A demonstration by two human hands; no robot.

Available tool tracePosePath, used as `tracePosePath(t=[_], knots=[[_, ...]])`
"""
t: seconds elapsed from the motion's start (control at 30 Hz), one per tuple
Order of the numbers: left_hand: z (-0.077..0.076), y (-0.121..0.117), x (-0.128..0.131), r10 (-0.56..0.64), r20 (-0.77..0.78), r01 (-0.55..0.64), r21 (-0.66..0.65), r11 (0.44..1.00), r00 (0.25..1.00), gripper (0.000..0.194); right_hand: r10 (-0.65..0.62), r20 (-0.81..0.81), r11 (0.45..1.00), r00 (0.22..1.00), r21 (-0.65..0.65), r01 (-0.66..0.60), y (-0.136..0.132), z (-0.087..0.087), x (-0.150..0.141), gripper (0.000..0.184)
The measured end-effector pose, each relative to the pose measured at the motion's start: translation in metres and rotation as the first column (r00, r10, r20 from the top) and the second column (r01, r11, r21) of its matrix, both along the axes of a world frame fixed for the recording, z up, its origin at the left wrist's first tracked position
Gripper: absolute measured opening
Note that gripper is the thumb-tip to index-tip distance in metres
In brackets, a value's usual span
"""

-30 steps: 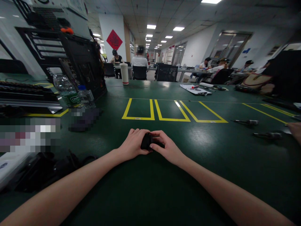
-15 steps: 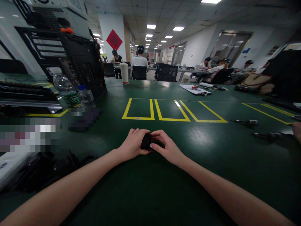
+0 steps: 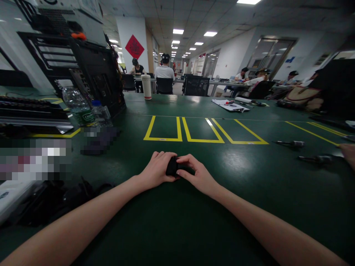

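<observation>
My left hand and my right hand meet in the middle of the dark green table, both resting on its surface. Between them they grip a small black object; its shape is mostly hidden by my curled fingers. My left fingers wrap over its left side, and my right thumb and fingers pinch its right side. Both forearms stretch out from the near edge.
Yellow taped rectangles lie just beyond my hands. Plastic bottles, black racks and a black bag crowd the left. Two screwdriver-like tools and another person's hand are at right. People sit at far tables.
My hands have hardly moved; the right fingers have shifted slightly on the black object. The other person's hand at the right edge has shifted a little.
</observation>
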State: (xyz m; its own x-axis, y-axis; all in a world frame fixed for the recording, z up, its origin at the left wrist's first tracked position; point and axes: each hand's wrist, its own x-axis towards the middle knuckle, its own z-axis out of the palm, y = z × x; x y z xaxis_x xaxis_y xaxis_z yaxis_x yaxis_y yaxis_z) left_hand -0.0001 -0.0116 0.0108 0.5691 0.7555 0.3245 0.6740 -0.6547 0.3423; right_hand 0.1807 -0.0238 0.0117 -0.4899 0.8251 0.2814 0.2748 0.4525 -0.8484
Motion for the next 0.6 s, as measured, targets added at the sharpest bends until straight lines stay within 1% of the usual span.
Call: tracePosePath(t=[0.07, 0.13, 0.2, 0.33, 0.47, 0.53, 0.6], knots=[[-0.0007, 0.0002, 0.0002, 0.010, -0.005, -0.010, 0.006, 1.000, 1.000, 0.054, 0.008, -0.014, 0.999, 1.000, -0.051, -0.008, 0.0005, 0.0003, -0.0009, 0.032], [-0.0011, 0.0002, 0.0003, 0.022, -0.008, -0.022, 0.015, 1.000, 1.000, 0.055, 0.024, -0.015, 0.996, 1.000, -0.089, -0.025, 0.0008, 0.0002, -0.0010, 0.032], [-0.0009, -0.0001, 0.0003, 0.022, -0.010, -0.021, 0.016, 1.000, 1.000, 0.055, 0.044, -0.020, 0.995, 0.999, -0.090, -0.046, 0.0007, -0.0006, -0.0004, 0.031], [-0.0004, -0.0005, -0.0003, 0.016, -0.021, -0.016, 0.011, 1.000, 1.000, 0.056, 0.060, -0.030, 0.997, 0.998, -0.048, -0.062, 0.0004, -0.0027, 0.0011, 0.032], [-0.0021, 0.0001, -0.0001, 0.013, -0.001, -0.013, 0.023, 1.000, 1.000, 0.056, 0.039, -0.030, 0.999, 0.999, -0.019, -0.040, 0.0008, -0.0031, 0.0011, 0.023], [-0.0034, 0.0007, 0.0002, 0.015, 0.007, -0.015, 0.029, 0.999, 1.000, 0.055, 0.034, -0.037, 0.999, 0.999, -0.034, -0.035, 0.0008, -0.0021, 0.0008, 0.023], [-0.0043, 0.0013, 0.0006, 0.013, 0.014, -0.013, 0.031, 0.999, 1.000, 0.055, 0.035, -0.043, 0.996, 0.998, -0.080, -0.039, 0.0005, -0.0004, 0.0007, 0.027]])
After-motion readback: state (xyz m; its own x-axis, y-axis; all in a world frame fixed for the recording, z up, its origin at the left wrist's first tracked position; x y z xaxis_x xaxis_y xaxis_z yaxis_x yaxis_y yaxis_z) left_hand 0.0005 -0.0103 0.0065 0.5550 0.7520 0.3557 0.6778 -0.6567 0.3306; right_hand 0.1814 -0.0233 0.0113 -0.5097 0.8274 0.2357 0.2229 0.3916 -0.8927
